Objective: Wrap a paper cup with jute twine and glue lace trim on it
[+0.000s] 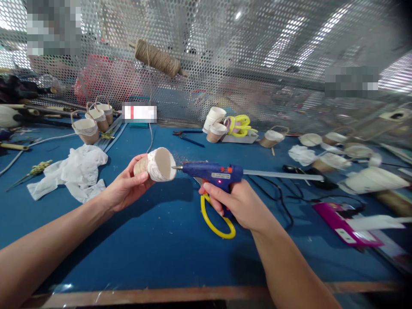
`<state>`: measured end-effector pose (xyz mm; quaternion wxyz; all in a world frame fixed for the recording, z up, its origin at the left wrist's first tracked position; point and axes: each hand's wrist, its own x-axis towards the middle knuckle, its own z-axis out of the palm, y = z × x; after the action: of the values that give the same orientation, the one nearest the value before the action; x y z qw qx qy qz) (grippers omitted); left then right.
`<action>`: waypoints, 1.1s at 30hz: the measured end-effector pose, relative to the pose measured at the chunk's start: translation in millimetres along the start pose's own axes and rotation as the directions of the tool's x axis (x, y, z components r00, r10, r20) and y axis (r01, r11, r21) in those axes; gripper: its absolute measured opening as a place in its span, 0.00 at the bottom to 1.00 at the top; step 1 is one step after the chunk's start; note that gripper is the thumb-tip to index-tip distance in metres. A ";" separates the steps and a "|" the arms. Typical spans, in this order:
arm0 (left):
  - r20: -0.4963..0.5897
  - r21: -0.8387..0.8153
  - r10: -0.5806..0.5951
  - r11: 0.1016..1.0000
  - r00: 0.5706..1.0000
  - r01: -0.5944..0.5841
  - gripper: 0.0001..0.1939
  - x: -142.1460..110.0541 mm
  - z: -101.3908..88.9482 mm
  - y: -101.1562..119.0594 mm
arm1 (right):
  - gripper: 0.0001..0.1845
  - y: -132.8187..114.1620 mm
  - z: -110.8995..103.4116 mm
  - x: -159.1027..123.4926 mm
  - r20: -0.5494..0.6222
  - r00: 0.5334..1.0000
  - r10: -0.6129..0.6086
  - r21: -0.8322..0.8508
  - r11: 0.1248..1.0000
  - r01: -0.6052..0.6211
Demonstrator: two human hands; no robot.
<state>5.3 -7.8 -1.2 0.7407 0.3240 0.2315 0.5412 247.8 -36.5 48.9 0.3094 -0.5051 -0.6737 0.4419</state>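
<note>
My left hand (pixel 133 182) is closed around a small brown paper cup (pixel 155 165) with white lace round its upper part. The cup lies tilted, its mouth facing right. My right hand (pixel 233 199) grips a blue hot glue gun (pixel 209 171) with a small red light on its side. A clear glue stick (pixel 283 174) juts from the gun's back. The metal nozzle reaches the cup's rim; whether it touches is unclear. Yellow-handled scissors (pixel 232 231) show below the right hand, their blades partly hidden; I cannot tell whether the fingers also hold them.
White lace cloth (pixel 72 171) lies left on the blue table (pixel 154 257). Several handled cups (pixel 86 131) stand behind it. Pliers (pixel 189 137) and yellow ribbon (pixel 240 125) sit near the mesh partition, where a twine spool (pixel 157 58) hangs. Right are black cables and a magenta power strip (pixel 346 225).
</note>
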 end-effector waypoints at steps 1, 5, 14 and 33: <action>-0.004 0.003 0.005 1.000 1.000 -0.005 0.25 0.0 0.0 -0.3 | 0.16 -0.5 -0.3 -0.3 0.036 0.999 0.014 0.008 1.000 -0.014; 0.013 0.027 0.000 1.000 1.000 0.000 0.25 0.1 -0.7 -1.9 | 0.15 -0.9 -0.7 -1.3 0.115 0.993 0.031 0.118 0.992 -0.044; -0.111 0.477 0.076 0.879 0.991 -0.014 0.27 6.6 -13.3 -3.7 | 0.16 0.5 -0.9 3.2 -0.168 0.985 0.030 0.300 0.954 0.022; -0.241 0.719 0.202 0.694 0.949 0.035 0.32 55.0 -2.4 1.3 | 0.15 7.3 -8.7 14.5 -0.378 0.925 0.017 0.238 0.968 0.080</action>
<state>19.6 45.4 -1.5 0.4865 0.5099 0.5181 0.4847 253.9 -19.4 45.5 0.5014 -0.5267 -0.5487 0.4125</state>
